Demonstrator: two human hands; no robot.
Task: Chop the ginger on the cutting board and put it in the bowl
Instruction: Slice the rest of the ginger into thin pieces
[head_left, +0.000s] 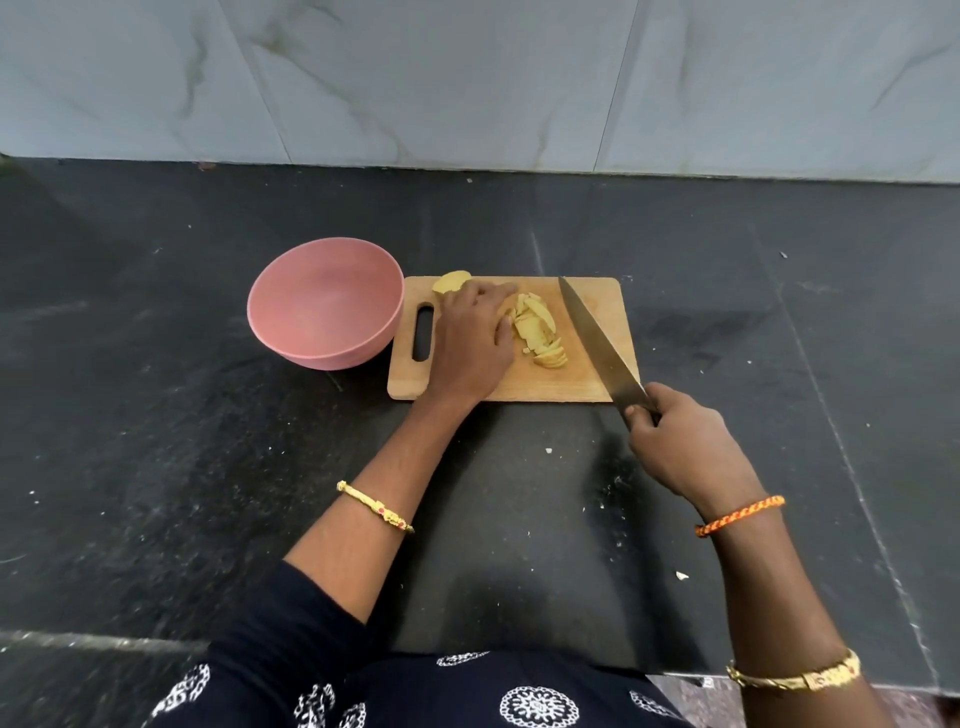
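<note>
With the left hand (470, 332) cupping the ginger slices (537, 332) mid-board and the right hand (680, 441) gripping the knife (597, 343), tuck fingertips back before chopping.

Evenly lit, sharp, soft shadows, wide-angle edge bending

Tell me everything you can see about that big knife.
The knife has a long, plain steel-looking blade tapering to a point. It lies slanted across the right part of the wooden cutting board, its tip toward the far edge, just right of the ginger slices and apart from them. The right hand grips the dark handle, mostly hidden, past the board's near edge.
</note>
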